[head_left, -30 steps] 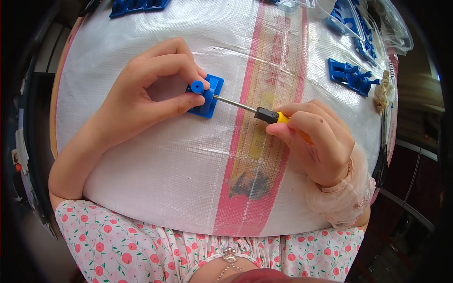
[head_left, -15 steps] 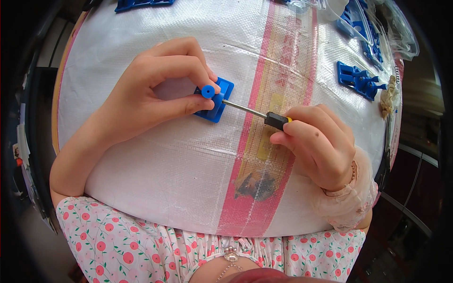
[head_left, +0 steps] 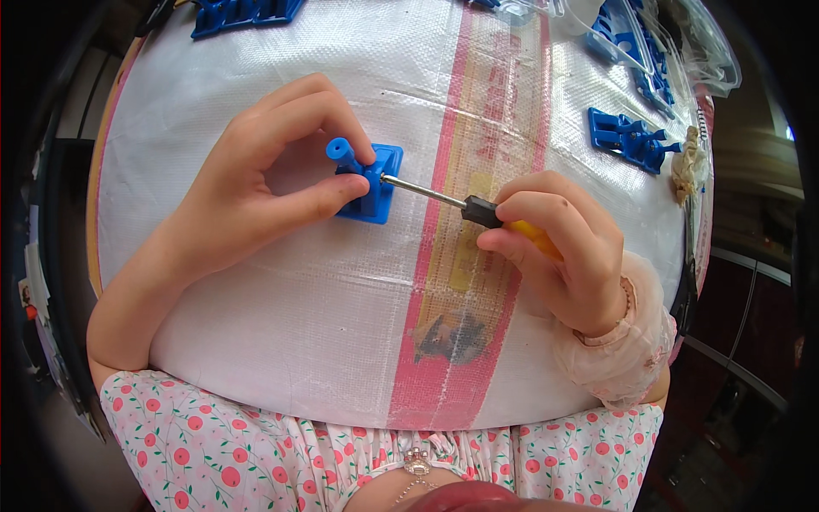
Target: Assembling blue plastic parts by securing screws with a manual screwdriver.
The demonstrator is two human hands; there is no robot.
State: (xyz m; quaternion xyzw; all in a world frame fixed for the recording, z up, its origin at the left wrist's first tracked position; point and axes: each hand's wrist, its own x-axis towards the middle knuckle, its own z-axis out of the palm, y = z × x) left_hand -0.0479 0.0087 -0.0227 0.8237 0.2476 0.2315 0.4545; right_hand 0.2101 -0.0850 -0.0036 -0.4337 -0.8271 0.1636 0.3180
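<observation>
My left hand (head_left: 256, 183) pinches a small blue plastic part (head_left: 367, 179), a square plate with a short tube sticking up, against the white woven sheet (head_left: 281, 316). My right hand (head_left: 563, 243) grips a screwdriver (head_left: 478, 209) with a yellow and black handle. Its metal shaft runs left and its tip meets the right side of the blue part. Thumb and forefinger of the left hand clamp the part from below and above.
More blue plastic parts lie at the far right (head_left: 631, 136), at the top left (head_left: 243, 13) and in clear bags at the top right (head_left: 636, 38). A pink and yellow stripe (head_left: 469, 256) runs down the sheet. A tan cord knot (head_left: 687, 166) sits at the right edge.
Both hands and the blue part shifted slightly right and up on the sheet. The screwdriver stays pressed into the part, with the right hand's fingers turned a little on the handle.
</observation>
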